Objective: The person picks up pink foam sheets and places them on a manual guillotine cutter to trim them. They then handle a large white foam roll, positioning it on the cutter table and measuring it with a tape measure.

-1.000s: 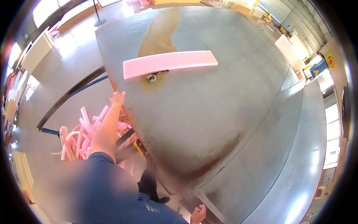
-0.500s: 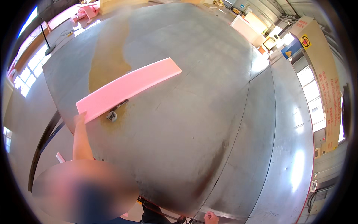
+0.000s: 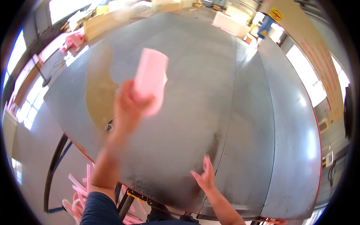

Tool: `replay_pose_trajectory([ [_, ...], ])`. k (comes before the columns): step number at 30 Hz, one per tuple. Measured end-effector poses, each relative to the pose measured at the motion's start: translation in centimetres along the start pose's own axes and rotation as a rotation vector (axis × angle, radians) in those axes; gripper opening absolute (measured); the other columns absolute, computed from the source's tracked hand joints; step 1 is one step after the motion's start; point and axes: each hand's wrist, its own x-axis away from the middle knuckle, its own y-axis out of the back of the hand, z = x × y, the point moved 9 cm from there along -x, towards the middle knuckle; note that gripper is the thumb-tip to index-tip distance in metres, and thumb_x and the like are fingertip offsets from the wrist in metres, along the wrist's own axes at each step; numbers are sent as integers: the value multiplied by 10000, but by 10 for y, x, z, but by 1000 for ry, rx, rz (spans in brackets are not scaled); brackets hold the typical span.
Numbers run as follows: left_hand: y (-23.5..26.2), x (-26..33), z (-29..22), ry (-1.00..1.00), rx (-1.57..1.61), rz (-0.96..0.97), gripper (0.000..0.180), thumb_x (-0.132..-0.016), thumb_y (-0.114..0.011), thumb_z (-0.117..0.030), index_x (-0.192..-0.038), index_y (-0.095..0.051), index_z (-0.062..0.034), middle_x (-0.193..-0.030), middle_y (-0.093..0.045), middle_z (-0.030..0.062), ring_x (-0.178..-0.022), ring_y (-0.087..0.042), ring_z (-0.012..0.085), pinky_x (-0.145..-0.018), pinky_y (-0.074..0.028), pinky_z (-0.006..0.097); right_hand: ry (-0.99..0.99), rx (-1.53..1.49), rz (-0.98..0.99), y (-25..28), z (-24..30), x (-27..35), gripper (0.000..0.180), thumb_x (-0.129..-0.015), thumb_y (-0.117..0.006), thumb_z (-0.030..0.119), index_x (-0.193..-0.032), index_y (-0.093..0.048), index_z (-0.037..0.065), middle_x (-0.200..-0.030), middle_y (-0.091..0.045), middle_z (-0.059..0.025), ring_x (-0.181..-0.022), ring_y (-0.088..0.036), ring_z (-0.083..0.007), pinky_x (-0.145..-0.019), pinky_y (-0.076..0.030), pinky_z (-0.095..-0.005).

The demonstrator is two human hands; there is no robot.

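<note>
A pink foam board [image 3: 150, 71], blurred by motion, is held up above the grey metal tabletop and seen foreshortened, nearly end-on. My left hand [image 3: 131, 99] grips its near end, with the thumb across the pink face. Lower and to the right, my right hand [image 3: 205, 175] hovers over the front of the table, fingers stretched out and thumb apart, holding nothing. Beside my left forearm, a small metallic tool [image 3: 108, 126] lies on the table, mostly hidden behind the arm.
The large metal table [image 3: 187, 112] has a brown stain [image 3: 100, 82] at left and seams at right. Pink foam strips [image 3: 80, 191] are heaped below its front left edge. A dark curved rail [image 3: 52, 168] stands at left; a tan beam [image 3: 311, 48] rises along the right.
The foam board has been lifted off the table and turned end-on by my left hand. My right hand has come up from the lower edge over the table, its fingers now spread.
</note>
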Motion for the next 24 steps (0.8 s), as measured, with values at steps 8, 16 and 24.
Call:
replay_pose_trajectory([
  [8, -246, 268, -183, -304, 254, 457, 534, -736, -805, -160, -1187, -543, -46, -1357, -497, 202, -1230, -513, 320, -959, -465, 406, -74, -676, -261, 87, 15, -29, 608, -809, -720, 217, -1306, -431, 18, -1176, -548, -148, -1011, -547, -260, -868, -483, -362],
  [16, -323, 386, -31, 102, -136, 620, 525, -767, -775, -222, -1190, -541, -16, -1321, -530, 178, -1226, -514, 318, -1018, -419, 413, -518, -1396, -1115, 361, -283, 175, 298, -927, -603, 235, -1158, -538, 58, -953, -650, -96, -745, -632, -211, -646, -541, -293],
  [24, -248, 401, 167, 720, -324, -43, 505, -855, -664, -199, -1277, -488, 16, -1311, -524, 174, -1234, -500, 294, -1021, -400, 381, -1093, -1067, -1012, 411, -450, 349, 357, -934, -613, 290, -1189, -543, 51, -1014, -636, -96, -873, -640, -214, -723, -563, -320],
])
